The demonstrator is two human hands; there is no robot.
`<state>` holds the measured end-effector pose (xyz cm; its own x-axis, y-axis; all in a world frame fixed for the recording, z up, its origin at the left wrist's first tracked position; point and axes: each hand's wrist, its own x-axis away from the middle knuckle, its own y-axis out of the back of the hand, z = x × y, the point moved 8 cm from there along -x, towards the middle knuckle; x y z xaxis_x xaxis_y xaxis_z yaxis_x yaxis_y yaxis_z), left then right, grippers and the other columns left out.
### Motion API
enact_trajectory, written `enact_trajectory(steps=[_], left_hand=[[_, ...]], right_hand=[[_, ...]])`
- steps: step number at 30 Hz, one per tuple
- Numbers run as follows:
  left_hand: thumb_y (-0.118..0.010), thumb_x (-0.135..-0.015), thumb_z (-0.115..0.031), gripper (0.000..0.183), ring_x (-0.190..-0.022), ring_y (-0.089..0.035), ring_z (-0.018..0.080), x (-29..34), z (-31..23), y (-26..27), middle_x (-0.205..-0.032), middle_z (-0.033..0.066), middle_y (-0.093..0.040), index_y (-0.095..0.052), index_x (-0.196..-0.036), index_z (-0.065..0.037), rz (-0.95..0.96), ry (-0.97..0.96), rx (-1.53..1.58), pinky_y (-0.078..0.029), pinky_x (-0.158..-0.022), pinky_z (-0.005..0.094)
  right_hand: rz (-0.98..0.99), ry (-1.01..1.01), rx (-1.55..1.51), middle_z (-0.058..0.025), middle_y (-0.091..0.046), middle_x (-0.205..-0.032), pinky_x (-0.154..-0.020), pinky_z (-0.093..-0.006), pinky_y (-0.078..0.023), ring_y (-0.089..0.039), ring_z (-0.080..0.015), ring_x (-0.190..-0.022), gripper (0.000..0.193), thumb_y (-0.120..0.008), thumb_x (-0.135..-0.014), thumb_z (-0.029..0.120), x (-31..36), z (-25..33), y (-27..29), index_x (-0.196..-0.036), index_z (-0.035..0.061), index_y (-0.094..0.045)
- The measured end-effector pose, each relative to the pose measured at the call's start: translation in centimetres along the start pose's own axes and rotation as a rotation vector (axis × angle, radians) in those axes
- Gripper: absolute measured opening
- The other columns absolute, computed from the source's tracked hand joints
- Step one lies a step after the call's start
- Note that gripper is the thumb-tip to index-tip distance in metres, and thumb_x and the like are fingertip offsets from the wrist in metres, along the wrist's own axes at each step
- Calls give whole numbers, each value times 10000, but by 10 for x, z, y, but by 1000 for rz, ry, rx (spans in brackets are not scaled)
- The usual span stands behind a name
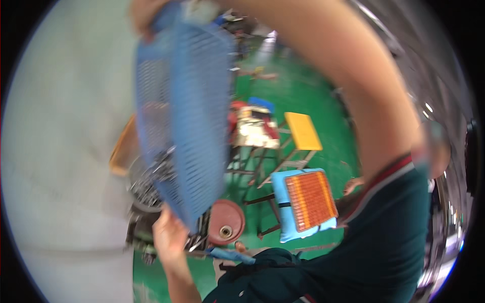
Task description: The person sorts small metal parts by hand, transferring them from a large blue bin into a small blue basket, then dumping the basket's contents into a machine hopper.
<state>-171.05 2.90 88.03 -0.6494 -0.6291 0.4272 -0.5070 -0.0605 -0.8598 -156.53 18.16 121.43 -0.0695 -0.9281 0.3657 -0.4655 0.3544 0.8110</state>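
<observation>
A blue plastic basket (pixel 199 126) with slotted sides is held up on its side, blurred by motion. My left hand (pixel 169 232) is closed on its lower rim. At the top of the view my right hand (pixel 146 14) grips the upper end, its fingers partly cut off by the picture's edge. Many small shiny metal parts (pixel 146 188) lie in a round grey container below the basket's lower end. Some show right at the basket's rim; whether they are inside it or beyond it I cannot tell.
An orange-brown bin (pixel 123 146) is behind the basket. Right of it stand a yellow-topped stool (pixel 304 131) and a stool with a light-blue cushion and woven orange mat (pixel 310 200). A reddish round drum (pixel 225 217) sits near me. A pale wall or panel (pixel 70 126) fills the left.
</observation>
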Motion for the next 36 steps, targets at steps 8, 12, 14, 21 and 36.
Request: enact_trajectory(steps=[8, 12, 14, 21, 36], left_hand=[[-452, -873, -129, 237, -964, -539, 210, 16, -12, 34, -1068, 111, -561, -504, -1066, -3, 162, 43, 49, -430, -846, 368], [-542, -822, -118, 137, -866, -555, 149, 1, 14, 18, -909, 55, -602, -568, -926, -33, 354, 154, 224, -443, -806, 304], [-562, -811, -136, 162, -820, -536, 140, 7, 0, 31, -882, 38, -587, -564, -938, -36, 279, 169, 144, -423, -783, 283], [-538, -827, -145, 208, -858, -522, 141, -1, 24, 37, -940, 42, -576, -550, -1002, -33, 283, 166, 101, -415, -753, 270], [-553, -816, -130, 183, -832, -518, 132, 8, 21, 27, -917, 40, -576, -548, -970, -31, 227, 127, 108, -419, -750, 270]], right_hand=[[-13, 61, 96, -162, -579, -977, -784, -396, -437, -558, -277, -886, 465, -636, -605, 285, -12, 8, -1, -990, 27, -596], [-83, -11, -183, -158, -590, -1026, -823, -338, -420, -548, -249, -944, 496, -657, -586, 220, 0, 19, 6, -1025, -1, -591], [-55, 35, -274, -159, -589, -1026, -816, -315, -423, -548, -234, -940, 517, -661, -576, 187, -13, 31, -3, -1047, -10, -576], [-76, 27, -245, -151, -589, -1017, -816, -311, -422, -547, -230, -933, 539, -656, -587, 168, -4, 43, 4, -1076, -30, -549], [-61, -71, -303, -206, -508, -1139, -865, -339, -407, -503, -284, -1024, 545, -638, -606, 153, 13, 44, 6, -1091, -68, -523]])
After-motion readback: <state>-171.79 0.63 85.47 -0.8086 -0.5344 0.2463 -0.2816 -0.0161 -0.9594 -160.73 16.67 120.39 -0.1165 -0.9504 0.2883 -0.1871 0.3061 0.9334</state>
